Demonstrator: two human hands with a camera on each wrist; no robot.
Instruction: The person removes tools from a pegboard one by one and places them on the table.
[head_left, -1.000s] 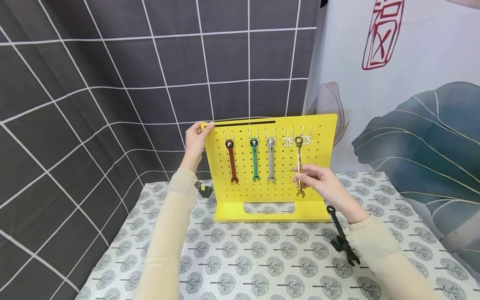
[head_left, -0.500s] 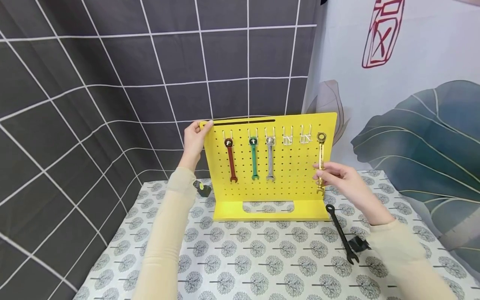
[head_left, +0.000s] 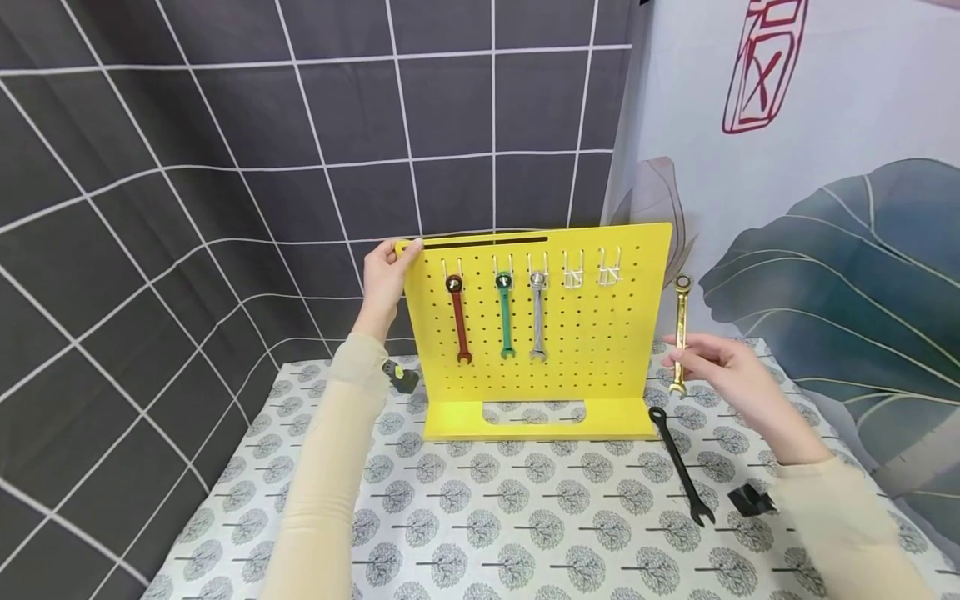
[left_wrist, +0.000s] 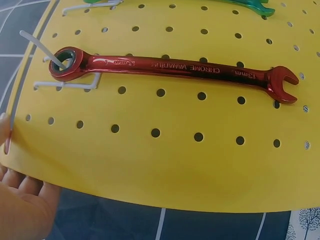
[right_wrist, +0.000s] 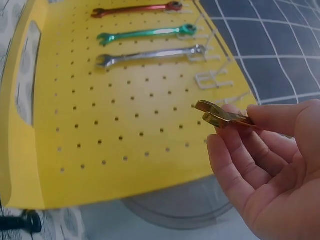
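Observation:
A yellow pegboard (head_left: 592, 333) stands upright on the patterned table. A red wrench (head_left: 457, 321) (left_wrist: 170, 67) (right_wrist: 135, 8), a green wrench (head_left: 505, 315) (right_wrist: 150, 33) and a silver wrench (head_left: 537, 315) (right_wrist: 150, 54) hang on its hooks. Two white hooks (head_left: 591, 268) to their right hang bare. My left hand (head_left: 384, 279) grips the board's top left corner. My right hand (head_left: 731, 375) pinches a gold wrench (head_left: 679, 333) (right_wrist: 222, 116) and holds it upright in the air, just right of the board's edge.
A black wrench (head_left: 681, 475) lies on the tablecloth in front of the board's right corner. A small black part (head_left: 752, 500) sits to its right. A small black and yellow object (head_left: 401, 377) rests left of the board. Curtains hang behind the table.
My right hand lifted the gold wrench off the rightmost hook and carried it rightward, past the board's right edge. My left hand stayed on the board's corner.

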